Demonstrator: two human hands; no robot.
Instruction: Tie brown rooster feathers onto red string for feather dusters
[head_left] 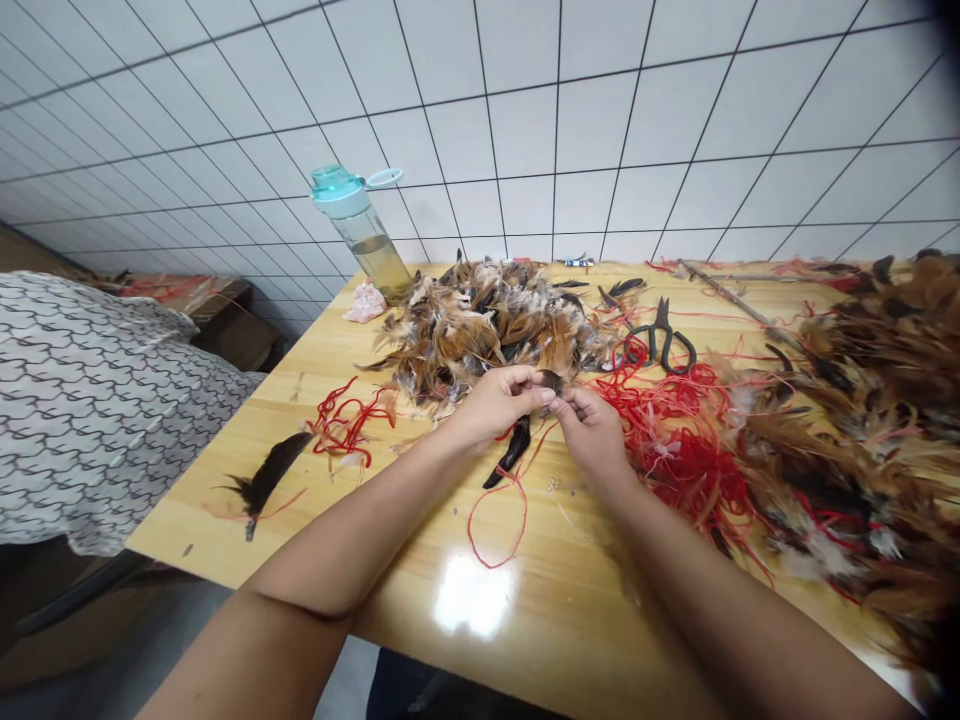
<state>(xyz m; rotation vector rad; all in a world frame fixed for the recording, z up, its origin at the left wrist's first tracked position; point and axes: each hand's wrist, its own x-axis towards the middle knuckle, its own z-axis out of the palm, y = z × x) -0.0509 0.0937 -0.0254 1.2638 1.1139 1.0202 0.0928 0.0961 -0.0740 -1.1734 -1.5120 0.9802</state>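
Note:
A small dark brown feather [553, 381] is pinched between the fingertips of my left hand [504, 402]. My right hand [594, 428] meets it from the other side, thumb and forefinger closed at the same feather; the exact grip is partly hidden. Below the hands, a black feather [511, 455] lies on the table. A thin red string [499, 566] runs down from near my right fingers and makes a loop on the wood. Just behind my hands is a large heap of brown and white feathers [480, 325].
Tangled red string [694, 440] and black scissors [661, 340] lie to the right, beside another feather pile [885, 400]. A water bottle [364, 235] stands at the back left. A dark feather [274, 475] lies near the table's left edge, close to a person's patterned clothing [112, 400].

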